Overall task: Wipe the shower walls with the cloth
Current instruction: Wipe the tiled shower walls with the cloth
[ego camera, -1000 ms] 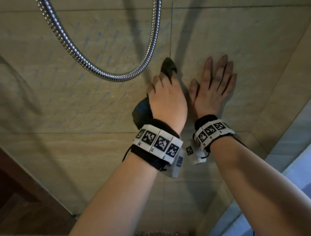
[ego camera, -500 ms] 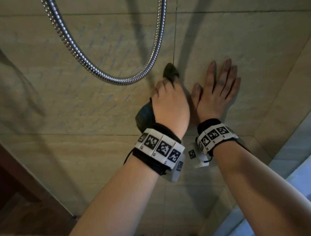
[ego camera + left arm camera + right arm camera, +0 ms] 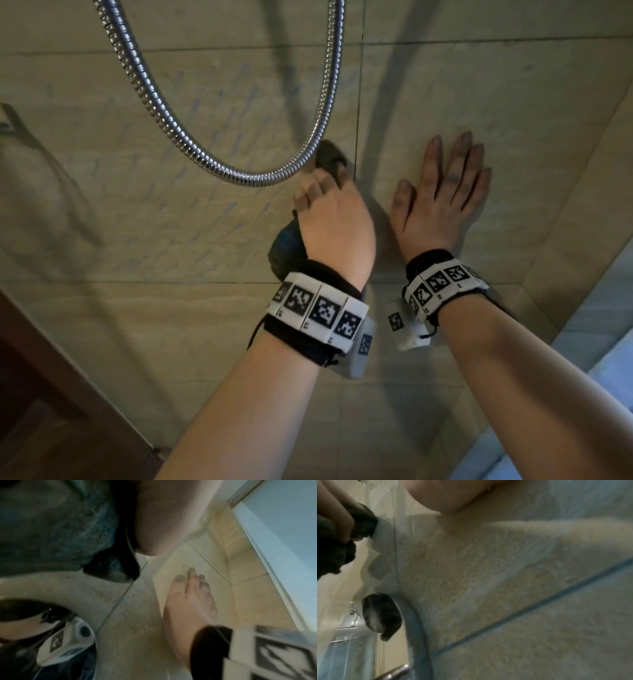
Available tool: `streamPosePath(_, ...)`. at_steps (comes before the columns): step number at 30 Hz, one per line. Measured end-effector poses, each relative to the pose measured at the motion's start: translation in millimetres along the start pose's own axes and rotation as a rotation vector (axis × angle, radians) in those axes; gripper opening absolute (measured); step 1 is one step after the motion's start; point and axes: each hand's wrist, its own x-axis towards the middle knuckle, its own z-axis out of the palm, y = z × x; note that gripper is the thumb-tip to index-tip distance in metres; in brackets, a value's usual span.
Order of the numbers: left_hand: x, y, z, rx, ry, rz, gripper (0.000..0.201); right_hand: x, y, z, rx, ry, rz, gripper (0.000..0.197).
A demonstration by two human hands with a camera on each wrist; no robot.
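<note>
Your left hand [image 3: 334, 219] has its fingers curled round the dark cloth [image 3: 330, 159], pressing it to the beige wall [image 3: 171, 171] right at the vertical grout line [image 3: 358, 102]; a wad of cloth also bulges out below the palm, by the wrist. Your right hand [image 3: 442, 195] lies flat on the next tile, fingers straight and slightly spread, just beside the left and not touching it. The metal hose [image 3: 191, 150] loops down and its lowest bend passes close over the cloth's top. To your right the wall meets a corner [image 3: 582, 178], with a pale pane beyond. Left of the cloth there's a broad stretch of tile under the hose, running to a dark wooden edge [image 3: 68, 377] low down.
</note>
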Motion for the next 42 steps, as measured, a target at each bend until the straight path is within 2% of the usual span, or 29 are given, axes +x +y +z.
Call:
streamPosePath(3, 15, 8, -15, -0.026, 0.165, 0.092, 0.057, -2, 0, 1, 0.011, -0.009, -0.004, 0.053)
streamPosePath(4, 21, 9, -23, -0.03, 0.183, 0.107, 0.057, -3, 0, 1, 0.026, -0.024, 0.003, 0.054)
streamPosePath(7, 35, 8, -31, -0.028, 0.162, 0.075, 0.056, -2, 0, 1, 0.006, -0.015, -0.002, 0.053)
streamPosePath(11, 21, -7, -14, 0.01, 0.155, -0.085, 0.057, -1, 1, 4, -0.009, 0.034, -0.023, 0.052)
streamPosePath(13, 9, -6, -6, 0.026, 0.073, -0.082, 0.059, -2, 0, 3, 0.019, 0.025, -0.006, 0.053)
streamPosePath(15, 3, 3, -1, 0.006, -0.016, -0.016, 0.056, -2, 0, 3, -0.002, 0.019, -0.006, 0.053)
streamPosePath(16, 2, 8, -2, -0.002, -0.012, 0.013, 0.054, -2, 0, 3, -0.009, 0.006, -0.007, 0.054)
streamPosePath(20, 20, 21, -18, -0.017, 0.194, 0.14, 0.052, -1, 0, 2, 0.027, -0.048, 0.02, 0.059)
streamPosePath(22, 41, 21, -34, 0.027, 0.225, 0.16, 0.052, -2, 0, 0, 0.028, -0.046, 0.014, 0.059)
streamPosePath(25, 59, 16, -52, 0.19, 0.198, 0.139, 0.06, -2, 2, 0, 0.037, -0.045, 0.012, 0.058)
streamPosePath(30, 41, -4, -45, 0.026, 0.111, -0.052, 0.062, -2, 3, 3, -0.041, 0.013, -0.034, 0.052)
streamPosePath(32, 31, -5, -38, 0.017, 0.069, -0.079, 0.063, -1, 3, 4, -0.045, 0.023, -0.035, 0.052)
streamPosePath(36, 25, 6, -41, 0.022, 0.037, -0.021, 0.062, -2, 3, 4, -0.011, 0.012, -0.014, 0.055)
streamPosePath(39, 37, 11, -55, 0.067, 0.082, 0.049, 0.06, -3, 0, 0, 0.054, -0.042, 0.004, 0.059)
streamPosePath(42, 46, 10, -66, 0.138, 0.127, 0.039, 0.062, -2, 0, -2, 0.051, -0.053, 0.011, 0.06)
